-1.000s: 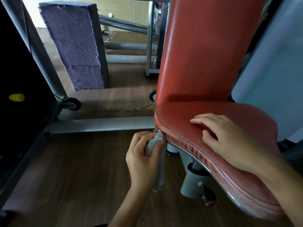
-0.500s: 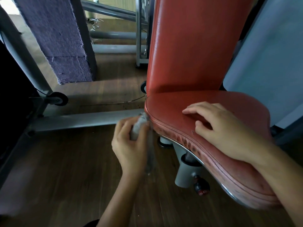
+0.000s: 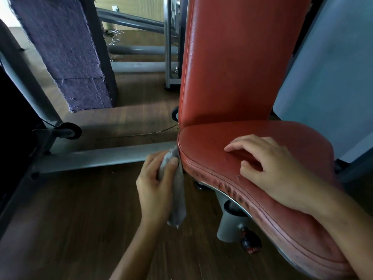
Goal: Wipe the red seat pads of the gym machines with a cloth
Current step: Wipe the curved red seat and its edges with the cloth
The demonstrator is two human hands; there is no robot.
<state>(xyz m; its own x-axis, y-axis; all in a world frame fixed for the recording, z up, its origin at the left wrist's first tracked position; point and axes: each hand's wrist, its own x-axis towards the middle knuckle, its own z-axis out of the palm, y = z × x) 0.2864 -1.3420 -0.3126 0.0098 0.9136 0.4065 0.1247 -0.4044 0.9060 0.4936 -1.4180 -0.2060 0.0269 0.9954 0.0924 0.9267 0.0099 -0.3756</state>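
This was a gym: a red padded seat [image 3: 252,150] with an upright back pad [image 3: 238,57] stood on grey steel machine frames [image 3: 105,156] over a dark wooden floor [image 3: 70,229].

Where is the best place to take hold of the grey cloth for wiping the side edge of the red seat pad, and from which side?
Grip the bunched upper part of the grey cloth, coming from the floor side, left of the red vinyl seat pad. The left hand already pinches it there against the pad's rim; the loose tail hangs down uselessly. The right hand rests flat on top.
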